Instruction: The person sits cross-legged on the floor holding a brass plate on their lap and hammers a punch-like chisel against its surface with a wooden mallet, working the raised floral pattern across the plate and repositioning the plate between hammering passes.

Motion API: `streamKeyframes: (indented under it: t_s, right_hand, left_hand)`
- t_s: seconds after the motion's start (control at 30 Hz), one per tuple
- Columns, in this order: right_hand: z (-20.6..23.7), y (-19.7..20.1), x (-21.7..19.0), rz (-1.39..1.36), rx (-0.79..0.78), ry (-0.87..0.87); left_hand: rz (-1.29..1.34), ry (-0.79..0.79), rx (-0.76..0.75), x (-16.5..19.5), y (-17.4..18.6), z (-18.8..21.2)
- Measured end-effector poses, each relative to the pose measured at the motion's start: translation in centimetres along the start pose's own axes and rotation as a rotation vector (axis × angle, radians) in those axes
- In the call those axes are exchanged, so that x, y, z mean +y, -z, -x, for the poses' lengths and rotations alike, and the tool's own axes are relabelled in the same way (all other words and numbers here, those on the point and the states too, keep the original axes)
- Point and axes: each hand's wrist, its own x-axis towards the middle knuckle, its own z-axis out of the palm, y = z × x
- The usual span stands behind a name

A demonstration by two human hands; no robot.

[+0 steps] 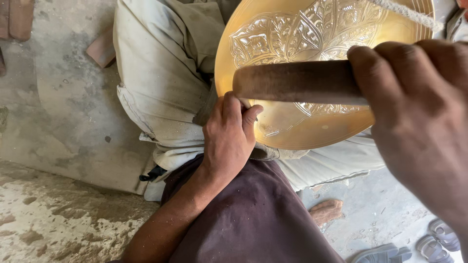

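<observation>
A round brass plate [321, 124] with an engraved floral pattern rests tilted across my lap. My left hand [229, 136] is closed at the plate's lower left rim, pinching a small tool whose tip is hidden under the fingers. My right hand [419, 122], close to the camera, grips a thick brown wooden handle [297, 82] held level above the plate. The handle's end is just above my left hand.
Pale cloth [165, 83] and a maroon garment [253, 214] cover my legs. A rough concrete floor [58, 122] lies to the left with a reddish block [101, 48]. Grey sandals [429, 246] sit at the lower right, and a twisted cord [404, 12] crosses the plate's top.
</observation>
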Motion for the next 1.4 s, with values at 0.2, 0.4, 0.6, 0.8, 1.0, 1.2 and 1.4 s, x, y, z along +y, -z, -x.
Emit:
streamKeyframes:
  t_s: [0.2, 0.4, 0.6, 0.8, 1.0, 1.2, 1.4]
  right_hand:
    - [0.7, -0.3, 0.2, -0.003, -0.031, -0.065]
    - [0.4, 0.5, 0.0, -0.142, 0.068, -0.097]
    - [0.0, 1.0, -0.1, -0.007, 0.002, -0.04]
    - [1.7, -0.4, 0.3, 0.088, 0.001, -0.06]
    - [3.2, -1.4, 0.6, -0.289, 0.08, -0.283]
    - [2.7, -0.8, 0.6, -0.207, -0.01, -0.27]
    - [1.8, -0.3, 0.0, -0.058, -0.03, -0.215]
  left_hand:
    - [-0.004, 0.05, -0.043, -0.3, -0.3, 0.3]
    - [0.015, 0.037, -0.016, -0.4, -0.4, 0.9]
    - [-0.011, 0.013, -0.043, -0.3, -0.3, 0.9]
    - [-0.002, 0.011, -0.112, 0.0, 0.3, 0.1]
    - [-0.013, -0.001, -0.232, 0.7, 0.9, -1.4]
    - [-0.017, 0.007, -0.27, 1.1, 0.9, -2.3]
    - [-0.039, 0.043, -0.279, 1.1, 0.9, -2.2]
